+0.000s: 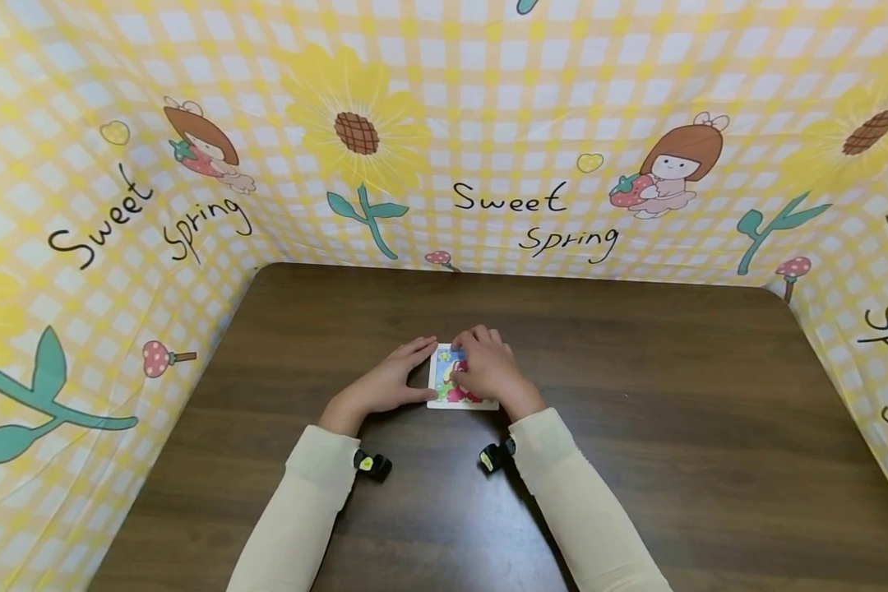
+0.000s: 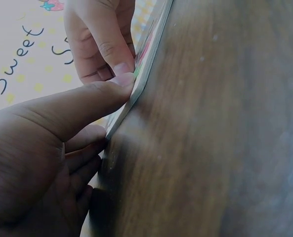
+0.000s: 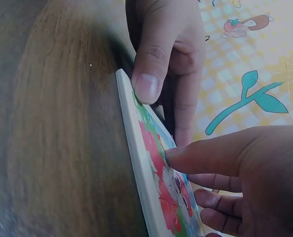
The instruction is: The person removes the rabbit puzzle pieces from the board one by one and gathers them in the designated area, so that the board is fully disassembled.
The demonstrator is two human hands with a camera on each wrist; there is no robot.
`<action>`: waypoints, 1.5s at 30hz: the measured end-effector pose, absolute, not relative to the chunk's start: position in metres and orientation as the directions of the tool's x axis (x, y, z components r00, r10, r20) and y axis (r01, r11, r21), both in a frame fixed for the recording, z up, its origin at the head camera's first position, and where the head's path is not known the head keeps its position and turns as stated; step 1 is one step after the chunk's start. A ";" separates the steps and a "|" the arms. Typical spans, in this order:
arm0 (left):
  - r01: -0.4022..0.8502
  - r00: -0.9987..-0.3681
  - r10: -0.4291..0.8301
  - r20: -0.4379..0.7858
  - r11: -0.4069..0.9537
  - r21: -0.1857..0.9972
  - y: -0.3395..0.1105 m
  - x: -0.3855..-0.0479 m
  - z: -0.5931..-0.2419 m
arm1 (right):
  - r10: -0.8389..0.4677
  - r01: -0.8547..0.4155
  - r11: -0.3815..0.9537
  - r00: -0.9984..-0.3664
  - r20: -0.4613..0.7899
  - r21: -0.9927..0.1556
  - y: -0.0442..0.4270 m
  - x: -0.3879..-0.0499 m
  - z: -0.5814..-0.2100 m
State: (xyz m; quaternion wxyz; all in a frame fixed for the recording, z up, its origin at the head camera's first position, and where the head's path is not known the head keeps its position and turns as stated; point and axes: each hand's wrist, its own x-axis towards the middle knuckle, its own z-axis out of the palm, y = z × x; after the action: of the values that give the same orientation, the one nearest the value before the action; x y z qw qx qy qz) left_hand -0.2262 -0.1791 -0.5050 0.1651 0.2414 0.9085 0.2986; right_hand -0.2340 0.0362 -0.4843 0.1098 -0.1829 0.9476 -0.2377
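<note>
A small picture board with a white border and a red, green and blue print lies on the brown table. My left hand holds its left side, the thumb at the near corner and the fingers along the edge toward the far corner. From the right, my right hand reaches over the board, and its thumb touches the printed face. The right fingers bend loosely near the far part of the picture and cover some of it. Whether a loose piece lies under those fingertips is hidden.
A yellow checked cloth with flowers and lettering stands around the back and sides of the table. Black wrist cameras sit at the cuffs of both pale sleeves.
</note>
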 end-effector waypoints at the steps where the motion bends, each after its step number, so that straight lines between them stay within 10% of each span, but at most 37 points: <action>1: 0.342 -0.829 0.539 -0.153 0.703 0.624 -0.179 -0.226 -0.505 | -0.400 -0.295 0.820 -0.909 -0.121 -0.491 0.036 -0.234 -0.484; 45: 0.321 -0.831 0.529 -0.173 0.710 0.627 -0.178 -0.224 -0.500 | -0.325 -0.306 0.781 -0.944 0.064 -0.545 0.038 -0.238 -0.498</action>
State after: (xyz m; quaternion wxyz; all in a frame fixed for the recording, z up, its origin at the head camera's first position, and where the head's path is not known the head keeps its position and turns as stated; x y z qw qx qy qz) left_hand -0.2238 -0.1781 -0.5003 0.1727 0.2337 0.9083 0.3009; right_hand -0.2383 0.0381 -0.4978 0.0167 -0.1671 0.9434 -0.2859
